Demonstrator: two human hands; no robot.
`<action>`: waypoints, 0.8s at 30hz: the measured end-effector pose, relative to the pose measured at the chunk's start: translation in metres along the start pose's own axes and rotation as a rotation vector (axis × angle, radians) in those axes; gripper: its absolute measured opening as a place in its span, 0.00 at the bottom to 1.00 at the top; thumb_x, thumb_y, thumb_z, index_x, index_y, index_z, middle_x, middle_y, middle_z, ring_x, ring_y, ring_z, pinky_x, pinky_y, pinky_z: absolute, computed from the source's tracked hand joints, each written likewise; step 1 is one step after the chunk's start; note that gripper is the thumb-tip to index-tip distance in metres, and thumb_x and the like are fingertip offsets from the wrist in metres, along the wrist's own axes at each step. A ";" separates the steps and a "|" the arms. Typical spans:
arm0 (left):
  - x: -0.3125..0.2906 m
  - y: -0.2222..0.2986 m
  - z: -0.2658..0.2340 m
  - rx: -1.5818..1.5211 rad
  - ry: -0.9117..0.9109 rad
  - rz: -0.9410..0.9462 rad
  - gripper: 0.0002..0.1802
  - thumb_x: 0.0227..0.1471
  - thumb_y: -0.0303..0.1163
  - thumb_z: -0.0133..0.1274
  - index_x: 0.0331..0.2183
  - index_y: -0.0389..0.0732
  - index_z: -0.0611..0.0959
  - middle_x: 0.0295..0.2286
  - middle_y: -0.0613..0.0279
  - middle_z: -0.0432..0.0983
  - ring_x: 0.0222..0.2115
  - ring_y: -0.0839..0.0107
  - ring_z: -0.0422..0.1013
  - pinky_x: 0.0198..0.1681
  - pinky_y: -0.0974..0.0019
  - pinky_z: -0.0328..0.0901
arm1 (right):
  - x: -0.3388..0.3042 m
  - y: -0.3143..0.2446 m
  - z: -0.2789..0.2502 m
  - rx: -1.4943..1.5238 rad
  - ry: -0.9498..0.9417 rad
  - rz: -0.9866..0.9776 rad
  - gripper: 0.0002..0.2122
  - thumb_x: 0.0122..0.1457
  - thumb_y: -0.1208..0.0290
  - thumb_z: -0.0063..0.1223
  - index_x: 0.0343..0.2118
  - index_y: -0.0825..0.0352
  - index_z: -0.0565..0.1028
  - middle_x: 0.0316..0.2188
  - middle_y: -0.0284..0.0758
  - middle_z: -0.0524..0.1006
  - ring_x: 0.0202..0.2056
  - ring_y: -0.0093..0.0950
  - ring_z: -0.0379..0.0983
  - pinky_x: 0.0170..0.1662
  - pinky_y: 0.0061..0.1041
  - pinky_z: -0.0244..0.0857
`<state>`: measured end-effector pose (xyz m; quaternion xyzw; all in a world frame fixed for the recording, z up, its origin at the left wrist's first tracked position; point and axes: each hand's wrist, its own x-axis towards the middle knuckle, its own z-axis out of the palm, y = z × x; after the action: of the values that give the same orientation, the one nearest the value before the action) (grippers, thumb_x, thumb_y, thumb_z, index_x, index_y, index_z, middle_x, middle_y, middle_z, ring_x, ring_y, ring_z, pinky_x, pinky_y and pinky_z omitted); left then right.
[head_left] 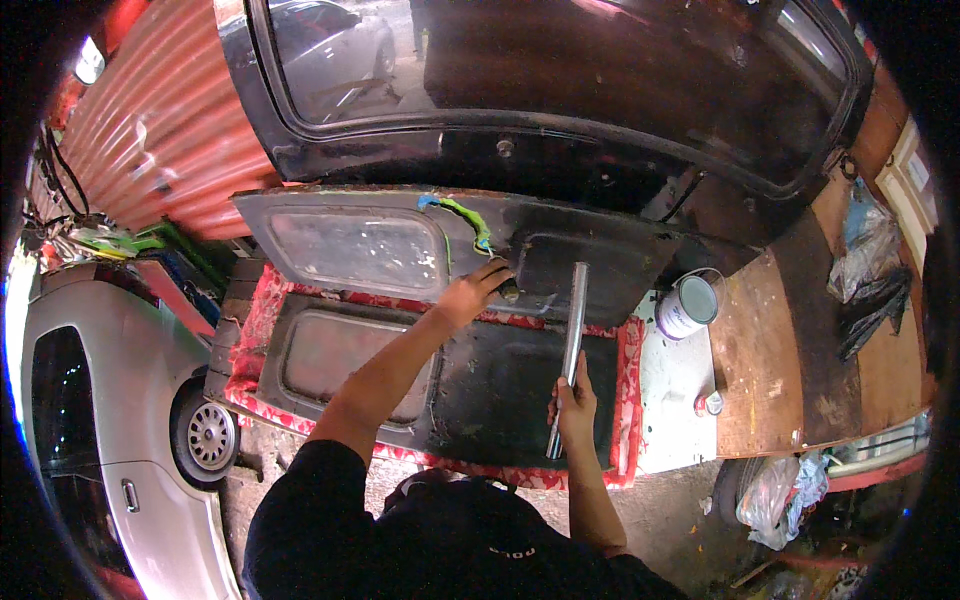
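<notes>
My right hand (573,408) is closed around a long shiny metal tube (577,325), held nearly upright over the dark panels. Further forward, my left hand (476,292) curls its fingers against a small dark object (509,288), whose kind I cannot make out. It is beside the lower end of a green and blue strip (470,215) on the tilted dark panel (350,247). Nearer me, a second dark panel (520,400) lies flat over red and white patterned cloth (628,400).
A paint can (688,306) and a small can (709,403) stand on a white board at right, beside wooden boards (760,350). Plastic bags (865,240) hang further right. A black vehicle panel with a window (560,70) stands ahead; a silver car (150,400) is at left.
</notes>
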<state>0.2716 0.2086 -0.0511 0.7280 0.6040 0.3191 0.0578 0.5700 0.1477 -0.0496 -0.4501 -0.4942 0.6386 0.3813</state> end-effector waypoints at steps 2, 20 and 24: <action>0.006 0.004 -0.004 0.023 -0.006 0.020 0.29 0.48 0.25 0.56 0.54 0.46 0.73 0.56 0.55 0.67 0.51 0.54 0.70 0.50 0.57 0.70 | -0.002 -0.007 -0.001 -0.004 -0.009 -0.010 0.30 0.65 0.75 0.44 0.69 0.54 0.51 0.23 0.28 0.67 0.16 0.17 0.63 0.16 0.18 0.60; 0.047 -0.004 -0.019 -0.001 0.210 -0.082 0.30 0.46 0.38 0.63 0.51 0.38 0.76 0.45 0.45 0.76 0.43 0.49 0.74 0.48 0.54 0.69 | 0.038 -0.026 0.029 -0.626 -0.088 -0.583 0.27 0.64 0.72 0.49 0.65 0.65 0.57 0.49 0.52 0.75 0.40 0.48 0.77 0.42 0.38 0.71; 0.026 -0.005 -0.006 -0.016 0.157 -0.149 0.31 0.46 0.37 0.62 0.52 0.41 0.75 0.47 0.49 0.75 0.46 0.51 0.73 0.49 0.56 0.69 | 0.021 -0.028 0.018 -0.512 0.018 -0.391 0.27 0.64 0.72 0.48 0.65 0.65 0.57 0.55 0.51 0.70 0.50 0.43 0.74 0.48 0.32 0.69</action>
<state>0.2657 0.2320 -0.0381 0.6536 0.6565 0.3745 0.0396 0.5477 0.1679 -0.0248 -0.4335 -0.7127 0.4040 0.3753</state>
